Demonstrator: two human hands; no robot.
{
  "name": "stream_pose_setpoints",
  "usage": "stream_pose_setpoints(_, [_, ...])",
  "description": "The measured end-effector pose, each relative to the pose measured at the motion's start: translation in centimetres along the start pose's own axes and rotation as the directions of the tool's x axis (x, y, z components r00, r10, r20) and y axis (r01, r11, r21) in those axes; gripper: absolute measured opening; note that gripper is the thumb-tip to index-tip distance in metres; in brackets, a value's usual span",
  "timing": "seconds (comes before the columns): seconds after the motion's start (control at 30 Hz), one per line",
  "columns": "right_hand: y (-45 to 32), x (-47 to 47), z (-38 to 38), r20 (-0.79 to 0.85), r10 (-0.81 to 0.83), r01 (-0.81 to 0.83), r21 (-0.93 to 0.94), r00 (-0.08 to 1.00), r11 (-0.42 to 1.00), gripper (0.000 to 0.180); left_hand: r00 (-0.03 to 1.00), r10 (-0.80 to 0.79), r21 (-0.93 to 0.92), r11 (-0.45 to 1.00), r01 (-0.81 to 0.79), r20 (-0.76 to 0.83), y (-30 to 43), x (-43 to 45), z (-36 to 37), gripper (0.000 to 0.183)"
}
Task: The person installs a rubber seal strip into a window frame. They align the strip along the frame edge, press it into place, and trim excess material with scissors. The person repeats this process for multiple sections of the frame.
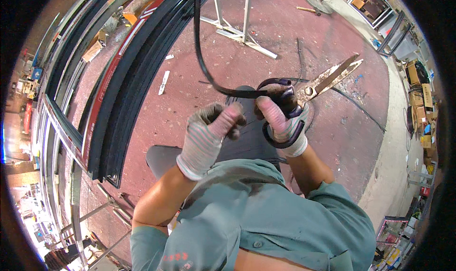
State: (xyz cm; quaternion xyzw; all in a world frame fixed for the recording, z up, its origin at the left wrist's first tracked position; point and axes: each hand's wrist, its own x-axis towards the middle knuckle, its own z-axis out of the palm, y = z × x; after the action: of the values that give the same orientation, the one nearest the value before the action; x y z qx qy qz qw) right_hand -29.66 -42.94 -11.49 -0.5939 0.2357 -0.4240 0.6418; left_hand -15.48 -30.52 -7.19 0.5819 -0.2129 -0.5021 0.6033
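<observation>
My left hand [212,132], in a striped knit work glove, is raised in front of my body with fingers curled; whether it pinches anything thin I cannot tell. To its right, my right hand [281,117], gloved alike, grips a pair of rusty scissors [326,78] with black handles, the blades pointing up and right and slightly apart. One scissor handle loops round the thumb side of the palm. A black rubber strip or cable [203,62] comes down from the top and bends right, its end at the right hand's fingers.
Long black profiles [142,57] lie stacked on the left. A white metal stand [245,28] is ahead on the red floor. A thin black strip [359,109] trails on the floor at right, and a hammer [308,10] lies farther off. Cardboard boxes [418,93] line the right side.
</observation>
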Motion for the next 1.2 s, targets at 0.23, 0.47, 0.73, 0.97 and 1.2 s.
stream_pose_setpoints(0.23, [-0.9,2.1,1.5,0.229,-0.144,0.188,-0.184,0.963,0.965,0.019,0.741,0.651,0.628,0.509,-0.588,0.165,1.9,0.1,-1.6,0.038])
stream_pose_setpoints(0.47, [-1.5,3.4,2.8,0.399,-0.072,0.169,-0.214,0.914,0.962,0.017,0.873,0.465,0.384,0.786,-0.485,0.15,3.4,0.3,-3.6,0.024])
stream_pose_setpoints(0.73, [0.2,0.2,3.1,0.425,0.227,-0.228,-0.049,0.876,0.972,0.035,0.976,0.186,-0.008,0.982,-0.188,-0.112,4.6,-0.6,-4.4,0.024])
stream_pose_setpoints(0.97, [0.1,-1.9,2.6,0.505,0.362,-0.295,-0.211,0.783,0.932,0.059,0.983,0.142,-0.142,0.977,-0.159,-0.12,4.5,-0.4,-4.6,0.024])
stream_pose_setpoints(1.2, [-0.2,-1.3,2.1,0.485,0.484,-0.348,-0.346,0.729,0.871,0.044,0.981,0.144,-0.172,0.971,-0.165,-0.128,3.8,-0.4,-5.6,0.019])
